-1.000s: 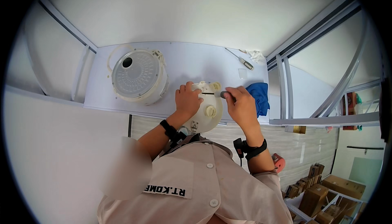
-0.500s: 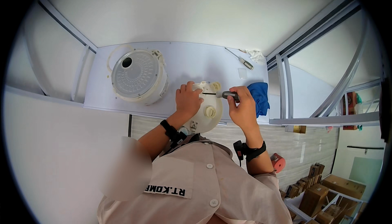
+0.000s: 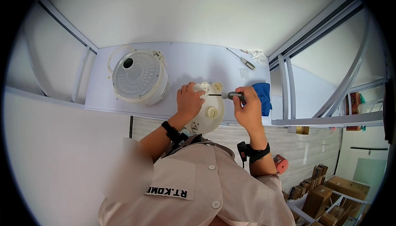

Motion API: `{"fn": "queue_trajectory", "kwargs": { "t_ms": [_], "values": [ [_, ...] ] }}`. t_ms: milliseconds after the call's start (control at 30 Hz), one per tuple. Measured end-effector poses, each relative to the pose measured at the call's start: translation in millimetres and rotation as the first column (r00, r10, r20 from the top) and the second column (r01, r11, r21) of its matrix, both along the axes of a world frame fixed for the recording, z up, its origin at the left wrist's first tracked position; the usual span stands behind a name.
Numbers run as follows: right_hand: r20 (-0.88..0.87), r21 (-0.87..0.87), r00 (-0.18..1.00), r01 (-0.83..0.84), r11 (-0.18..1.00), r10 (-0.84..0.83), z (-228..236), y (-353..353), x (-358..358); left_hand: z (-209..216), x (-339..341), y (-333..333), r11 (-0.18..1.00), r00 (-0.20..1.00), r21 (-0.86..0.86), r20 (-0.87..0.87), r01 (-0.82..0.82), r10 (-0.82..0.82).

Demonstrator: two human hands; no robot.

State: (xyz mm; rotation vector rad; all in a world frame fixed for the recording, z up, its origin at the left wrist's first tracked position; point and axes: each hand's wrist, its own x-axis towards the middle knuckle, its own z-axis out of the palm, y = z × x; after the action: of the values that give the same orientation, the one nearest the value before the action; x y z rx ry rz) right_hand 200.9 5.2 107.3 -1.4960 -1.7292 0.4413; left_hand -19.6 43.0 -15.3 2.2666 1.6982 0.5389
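Note:
A white rounded plastic cover [image 3: 215,124], much like an appliance lid, lies at the table's front edge, close to my body. My left hand [image 3: 189,101] grips its left side, fingers curled over the edge. On the cover is a round cream knob-like part [image 3: 212,112], with a smaller cream piece [image 3: 218,86] at its far right corner. My right hand [image 3: 249,105] is closed round the grey handle of a screwdriver [image 3: 229,96]. The shaft points left over the cover, its tip near my left fingers. Whether the tip touches the cover, I cannot tell.
A round white appliance, like a rice cooker [image 3: 138,77], stands on the table at left, its cord [image 3: 110,59] behind. At right lie a second screwdriver [image 3: 246,63], a small clear piece [image 3: 244,74], crumpled white material [image 3: 258,56] and a blue cloth [image 3: 262,98]. A metal frame [image 3: 284,86] borders the right.
My right hand and the screwdriver have shifted slightly to the right, drawing the tip away from my left fingers. My left hand has barely moved on the cover.

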Motion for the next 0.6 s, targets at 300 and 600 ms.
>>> {"fn": "queue_trajectory", "kwargs": {
  "t_ms": [300, 600],
  "values": [
    [-0.014, 0.018, 1.0, 0.01, 1.0, -0.01, -6, -3, 5, -20, 2, 18, 1.0, 0.996, -0.008, 0.089, 0.026, -0.025],
    [-0.009, -0.021, 0.998, 0.061, 0.998, -0.061, -18, -8, 22, -11, 1, 16, 0.977, 0.977, 0.137, 0.11, 0.166, -0.181]
  ]
}}
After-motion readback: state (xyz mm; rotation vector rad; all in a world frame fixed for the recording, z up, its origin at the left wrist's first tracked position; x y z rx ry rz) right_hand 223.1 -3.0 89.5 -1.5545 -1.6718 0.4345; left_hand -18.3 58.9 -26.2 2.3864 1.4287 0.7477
